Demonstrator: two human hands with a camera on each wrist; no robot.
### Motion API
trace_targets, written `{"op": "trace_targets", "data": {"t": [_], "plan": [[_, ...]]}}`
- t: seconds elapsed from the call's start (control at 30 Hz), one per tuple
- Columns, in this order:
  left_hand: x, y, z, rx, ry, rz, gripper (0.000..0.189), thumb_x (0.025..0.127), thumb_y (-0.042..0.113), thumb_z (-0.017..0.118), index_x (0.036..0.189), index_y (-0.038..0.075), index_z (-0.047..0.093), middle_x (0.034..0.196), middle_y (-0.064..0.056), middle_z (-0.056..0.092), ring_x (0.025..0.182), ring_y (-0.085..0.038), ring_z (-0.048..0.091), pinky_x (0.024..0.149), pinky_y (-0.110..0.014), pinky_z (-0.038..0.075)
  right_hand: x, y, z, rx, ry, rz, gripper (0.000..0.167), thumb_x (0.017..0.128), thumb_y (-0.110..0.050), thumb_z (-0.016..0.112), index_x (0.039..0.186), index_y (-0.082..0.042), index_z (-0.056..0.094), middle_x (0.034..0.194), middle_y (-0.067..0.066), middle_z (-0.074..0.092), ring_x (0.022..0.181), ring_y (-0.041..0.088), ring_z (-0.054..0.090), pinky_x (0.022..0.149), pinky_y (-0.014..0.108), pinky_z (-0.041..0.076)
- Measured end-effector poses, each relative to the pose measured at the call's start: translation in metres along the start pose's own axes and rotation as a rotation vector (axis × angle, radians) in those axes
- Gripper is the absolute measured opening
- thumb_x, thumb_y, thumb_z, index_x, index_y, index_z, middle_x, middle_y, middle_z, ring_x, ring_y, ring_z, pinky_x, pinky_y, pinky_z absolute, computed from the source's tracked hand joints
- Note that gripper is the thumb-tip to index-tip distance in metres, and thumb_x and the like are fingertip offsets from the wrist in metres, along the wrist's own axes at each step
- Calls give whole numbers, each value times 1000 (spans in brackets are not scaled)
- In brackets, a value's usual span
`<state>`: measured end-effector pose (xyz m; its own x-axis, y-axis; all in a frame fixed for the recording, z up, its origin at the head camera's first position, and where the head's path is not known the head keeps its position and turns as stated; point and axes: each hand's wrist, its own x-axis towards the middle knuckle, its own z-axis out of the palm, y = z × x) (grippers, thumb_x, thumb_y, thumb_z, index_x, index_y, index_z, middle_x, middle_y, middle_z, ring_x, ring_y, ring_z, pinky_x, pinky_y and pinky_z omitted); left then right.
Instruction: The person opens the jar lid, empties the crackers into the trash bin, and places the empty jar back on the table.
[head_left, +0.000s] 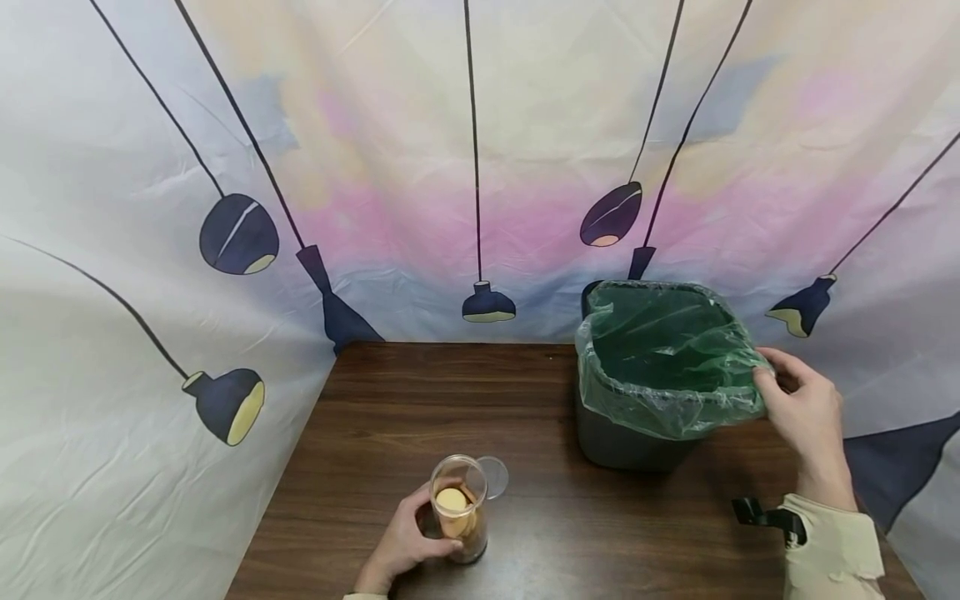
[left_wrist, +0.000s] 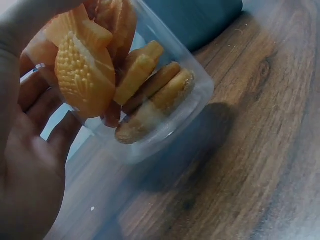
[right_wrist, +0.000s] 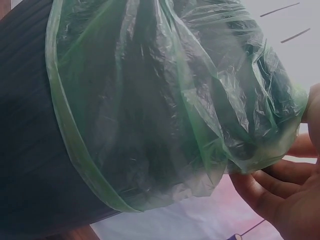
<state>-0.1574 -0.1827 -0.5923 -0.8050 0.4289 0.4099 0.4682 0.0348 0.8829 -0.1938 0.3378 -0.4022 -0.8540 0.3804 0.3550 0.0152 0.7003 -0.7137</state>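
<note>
My left hand (head_left: 411,537) grips a clear plastic jar (head_left: 471,542) from its left side, thumb in front. The jar's top is uncovered, and pale golden pastries (head_left: 452,502) show inside. In the left wrist view, one is a fish-shaped cake (left_wrist: 82,75), with round biscuits (left_wrist: 155,102) lower in the jar. My right hand (head_left: 810,408) pinches the edge of a thin green bin liner (head_left: 645,408) between thumb and fingers. The liner is folded over the rim of a dark trash bin (head_left: 630,450), at its right corner. In the right wrist view, the liner (right_wrist: 135,110) drapes down the bin's outside.
A clear round lid (head_left: 495,478) lies beside the jar on the brown wooden table (head_left: 420,400). Behind the table hangs a cloth (head_left: 405,208) printed with lamps. A black strap (head_left: 772,518) is on the right wrist, by the light sleeve.
</note>
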Motion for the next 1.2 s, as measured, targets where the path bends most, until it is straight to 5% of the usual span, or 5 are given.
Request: {"op": "trace_targets", "data": {"t": [0.47, 0.9, 1.2], "plan": [[11, 10, -2, 46, 48, 26, 75, 66, 4, 86, 133, -1, 53, 121, -12, 60, 117, -12, 56, 101, -20, 42, 0, 0, 0, -15, 2, -4, 38, 95, -31, 56, 126, -12, 65, 77, -24, 51, 67, -1, 46, 56, 20, 35], [34, 18, -6, 38, 10, 71, 77, 62, 0, 86, 130, -8, 52, 118, -17, 60, 114, -11, 56, 97, -23, 47, -1, 0, 0, -5, 3, -3, 38, 95, -31, 56, 126, -11, 65, 76, -21, 51, 66, 1, 46, 54, 20, 35], [50, 28, -7, 49, -6, 129, 76, 63, 6, 87, 132, 1, 54, 117, -15, 61, 112, -15, 58, 97, -25, 48, -1, -1, 0, 2, 1, -2, 38, 95, -31, 55, 127, -11, 64, 76, -21, 51, 67, 2, 46, 55, 20, 35]]}}
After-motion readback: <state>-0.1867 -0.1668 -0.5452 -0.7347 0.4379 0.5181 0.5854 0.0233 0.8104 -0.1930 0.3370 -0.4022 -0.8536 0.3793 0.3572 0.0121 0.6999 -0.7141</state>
